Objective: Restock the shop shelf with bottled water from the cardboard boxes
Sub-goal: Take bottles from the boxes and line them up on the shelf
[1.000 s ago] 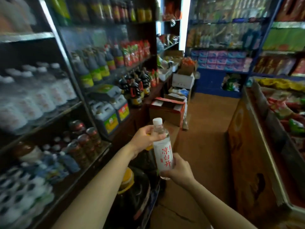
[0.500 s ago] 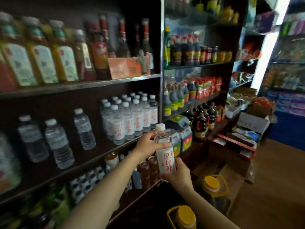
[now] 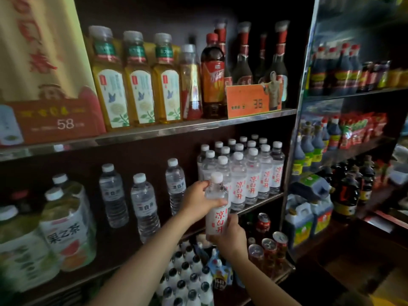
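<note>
Water bottle (image 3: pixel 216 208) now nearer shelf (image 3: pixel 260 200).

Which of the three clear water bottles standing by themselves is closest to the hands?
The rightmost loner, just left of the left hand. The other two stand farther left along the shelf.

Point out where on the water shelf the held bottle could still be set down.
Bare shelf board lies between the lone clear bottle and the red-label cluster, just behind the held bottle. Narrower gaps separate the three clear bottles further left. The cluster itself is packed, as are the tea bottles far left.
</note>
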Tool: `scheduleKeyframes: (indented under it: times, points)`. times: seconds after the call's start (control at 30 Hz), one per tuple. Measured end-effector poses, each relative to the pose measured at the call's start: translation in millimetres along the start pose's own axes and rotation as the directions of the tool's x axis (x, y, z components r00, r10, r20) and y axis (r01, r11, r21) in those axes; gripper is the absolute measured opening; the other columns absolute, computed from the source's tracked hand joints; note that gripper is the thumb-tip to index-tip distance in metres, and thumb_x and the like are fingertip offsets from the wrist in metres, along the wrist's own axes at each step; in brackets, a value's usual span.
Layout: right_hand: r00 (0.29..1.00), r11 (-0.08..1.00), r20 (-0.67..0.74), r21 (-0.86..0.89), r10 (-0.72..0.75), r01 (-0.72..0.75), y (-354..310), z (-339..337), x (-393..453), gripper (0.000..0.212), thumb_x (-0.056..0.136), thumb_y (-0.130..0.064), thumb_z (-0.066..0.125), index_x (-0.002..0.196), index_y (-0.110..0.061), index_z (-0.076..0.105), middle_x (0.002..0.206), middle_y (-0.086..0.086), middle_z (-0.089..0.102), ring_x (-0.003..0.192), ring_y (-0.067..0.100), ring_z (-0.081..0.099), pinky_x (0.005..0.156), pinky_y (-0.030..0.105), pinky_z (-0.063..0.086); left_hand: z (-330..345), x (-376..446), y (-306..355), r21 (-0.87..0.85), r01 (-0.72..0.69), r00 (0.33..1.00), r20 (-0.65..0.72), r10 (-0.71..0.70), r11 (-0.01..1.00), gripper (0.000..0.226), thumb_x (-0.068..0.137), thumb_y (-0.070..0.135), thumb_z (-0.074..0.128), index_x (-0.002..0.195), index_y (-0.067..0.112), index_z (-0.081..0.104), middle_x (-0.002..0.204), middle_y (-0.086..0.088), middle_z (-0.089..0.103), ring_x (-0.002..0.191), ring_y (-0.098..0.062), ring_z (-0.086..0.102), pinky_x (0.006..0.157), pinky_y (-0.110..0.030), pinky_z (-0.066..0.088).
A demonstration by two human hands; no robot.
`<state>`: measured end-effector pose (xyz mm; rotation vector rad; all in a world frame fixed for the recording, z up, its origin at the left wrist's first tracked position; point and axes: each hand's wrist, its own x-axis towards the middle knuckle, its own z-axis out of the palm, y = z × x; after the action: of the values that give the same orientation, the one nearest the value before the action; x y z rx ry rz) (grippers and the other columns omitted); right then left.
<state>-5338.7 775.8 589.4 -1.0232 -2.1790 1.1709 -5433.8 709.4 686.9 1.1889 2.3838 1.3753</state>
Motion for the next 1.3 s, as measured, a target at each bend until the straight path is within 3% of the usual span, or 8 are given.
scheduleKeyframes:
  times: [0.23, 0.33, 0.6, 0.67, 0.73, 0.8, 0.93, 1.3]
  points:
    - [1.0, 0.999, 0.009, 0.053, 0.014, -0.015, -19, 42, 47, 0.048, 0.071, -0.018, 0.08, 0.101, -0.02, 0.042, 0.088, -0.006, 0.06, 0.078, 0.013, 0.059, 0.063, 0.025, 0.05, -11, 35, -31, 0.021, 0.03, 0.991, -0.135, -0.027, 0.999, 0.06, 0.065, 0.04, 0.082, 0.118, 0.023, 0.061, 0.11, 0.009, 0.067, 0.101, -0.009, 0.063, 0.088, -0.034, 0.052]
    - [0.999, 0.999, -0.012, -0.014, -0.033, 0.033, -20, 52, 61, 0.046, 0.07, -0.022, 0.078, 0.102, -0.021, 0.045, 0.101, -0.006, 0.056, 0.087, 0.016, 0.059, 0.074, 0.034, 0.053, -7, 49, -41, 0.067, 0.016, 0.98, -0.198, -0.003, 0.998, 0.057, 0.068, 0.043, 0.078, 0.118, 0.024, 0.061, 0.11, 0.006, 0.067, 0.101, -0.011, 0.063, 0.088, -0.035, 0.052]
    - [0.994, 0.964, -0.016, -0.247, -0.104, 0.097, -30, 69, 91, 0.044, 0.083, -0.018, 0.066, 0.12, -0.01, 0.046, 0.122, 0.006, 0.054, 0.107, 0.024, 0.059, 0.087, 0.032, 0.049, -4, 83, -30, 0.533, 0.023, 0.966, -0.23, 0.119, 0.846, 0.08, 0.078, 0.033, 0.073, 0.14, 0.009, 0.028, 0.131, -0.009, 0.048, 0.119, -0.024, 0.053, 0.091, -0.029, 0.044]
    - [0.996, 0.959, -0.018, -0.271, -0.092, 0.084, -32, 73, 98, 0.036, 0.084, -0.017, 0.063, 0.115, -0.01, 0.046, 0.113, 0.008, 0.062, 0.101, 0.025, 0.063, 0.082, 0.035, 0.052, -4, 93, -27, 0.658, 0.046, 0.967, -0.219, 0.132, 0.752, 0.094, 0.074, 0.029, 0.078, 0.147, 0.012, 0.021, 0.124, -0.01, 0.054, 0.102, -0.025, 0.064, 0.073, -0.029, 0.05]
    - [0.997, 0.957, -0.022, -0.285, -0.067, 0.058, -35, 77, 106, 0.03, 0.086, -0.018, 0.061, 0.109, -0.009, 0.045, 0.106, 0.01, 0.066, 0.099, 0.028, 0.065, 0.076, 0.036, 0.051, -7, 106, -28, 0.819, 0.065, 0.958, -0.211, 0.194, 0.571, 0.086, 0.051, 0.035, 0.09, 0.126, 0.012, 0.055, 0.089, -0.007, 0.067, 0.069, -0.02, 0.067, 0.057, -0.027, 0.047]
    - [0.998, 0.954, -0.024, -0.295, -0.064, 0.054, -37, 82, 114, 0.028, 0.087, -0.018, 0.059, 0.108, -0.009, 0.043, 0.104, 0.01, 0.067, 0.098, 0.03, 0.066, 0.074, 0.036, 0.051, -10, 116, -27, 0.898, 0.056, 0.962, -0.165, 0.216, 0.437, 0.07, 0.042, 0.037, 0.092, 0.102, 0.013, 0.066, 0.071, -0.004, 0.067, 0.063, -0.019, 0.065, 0.068, -0.031, 0.048]
    - [0.996, 0.942, -0.039, -0.33, -0.076, 0.059, -41, 95, 127, 0.03, 0.092, -0.012, 0.051, 0.119, -0.007, 0.038, 0.106, 0.01, 0.066, 0.098, 0.028, 0.067, 0.073, 0.034, 0.051, -16, 135, -22, 0.926, 0.04, 0.976, -0.117, 0.185, 0.376, 0.058, 0.085, 0.023, 0.065, 0.133, 0.012, 0.036, 0.118, -0.012, 0.06, 0.11, -0.028, 0.055, 0.104, -0.043, 0.028]
    - [0.99, 0.911, 0.017, -0.391, -0.138, 0.133, -49, 104, 147, 0.028, 0.097, -0.005, 0.037, 0.124, -0.009, 0.031, 0.109, 0.009, 0.066, 0.097, 0.022, 0.067, 0.074, 0.03, 0.054, -17, 157, -20, 0.917, 0.093, 0.972, -0.168, 0.166, 0.387, 0.043, 0.092, 0.009, 0.046, 0.134, 0.014, 0.035, 0.128, -0.015, 0.049, 0.121, -0.03, 0.045, 0.108, -0.042, 0.023]
